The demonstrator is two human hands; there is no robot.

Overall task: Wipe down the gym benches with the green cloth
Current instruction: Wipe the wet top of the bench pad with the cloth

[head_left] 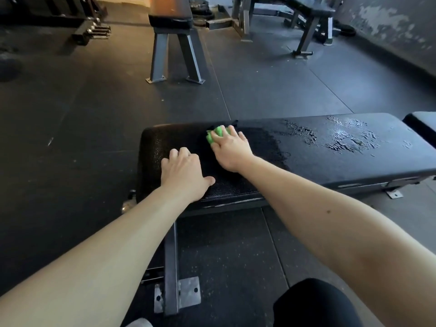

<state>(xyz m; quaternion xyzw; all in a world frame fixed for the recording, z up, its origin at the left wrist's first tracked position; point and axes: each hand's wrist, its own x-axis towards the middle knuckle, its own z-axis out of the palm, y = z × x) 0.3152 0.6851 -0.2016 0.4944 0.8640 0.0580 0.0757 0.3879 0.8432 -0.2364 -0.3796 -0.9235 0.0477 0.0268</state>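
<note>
Green cloth (215, 135) shows only as a bunched wad poking out at 11 o'clock of the right hand (230, 149), near the far edge of the black padded table (306, 166). The grip there is closed over it, fingers curled round the wad and bearing down on the vinyl. Soft, light and limp, I'd say, and probably damp, so it wants holding as a crumpled ball under the palm rather than by a corner, which would only drag and flap. How big it is unfolded I cannot tell, most of it being hidden. The left hand (186, 171) lies at 7 o'clock of the right, its grip slack and holding nothing, palm down on the pad like a brace. The pad looks pebbled and firm, and slick where wet: puddles (342, 138) sit off at 3 o'clock, well apart from the cloth, so that end looks unwiped. Another bench (169, 22) stands across the floor at 12 o'clock. No brand, label or lettering that I can read anywhere.
</note>
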